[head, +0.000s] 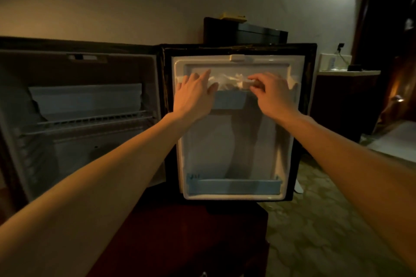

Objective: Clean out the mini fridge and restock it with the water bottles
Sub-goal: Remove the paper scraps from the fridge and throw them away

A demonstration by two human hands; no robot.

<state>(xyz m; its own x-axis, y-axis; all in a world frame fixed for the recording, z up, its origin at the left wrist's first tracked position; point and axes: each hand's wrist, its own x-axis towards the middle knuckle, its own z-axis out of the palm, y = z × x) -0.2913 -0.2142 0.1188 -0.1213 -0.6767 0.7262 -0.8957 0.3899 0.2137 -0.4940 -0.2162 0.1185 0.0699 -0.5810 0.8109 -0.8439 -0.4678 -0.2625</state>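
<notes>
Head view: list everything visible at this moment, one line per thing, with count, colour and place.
Mini fridge: one, dark outside, pale inside, left, open.
Wire shelf: one, white, inside the fridge; nothing seen on it.
Fridge door: one, white liner, swung open, centre.
Upper door shelf: one, pale blue, holding a bag.
Plastic bag: one, clear, contents unclear, in the upper door shelf.
Lower door shelf: one, pale blue, looks empty.
Dark box: one, black, behind the door.
Yellow item: one, on the box.
Counter: one, pale top, right.
Water bottles: none visible.
Left hand: fingers spread, on the bag.
Right hand: pinching the bag.
</notes>
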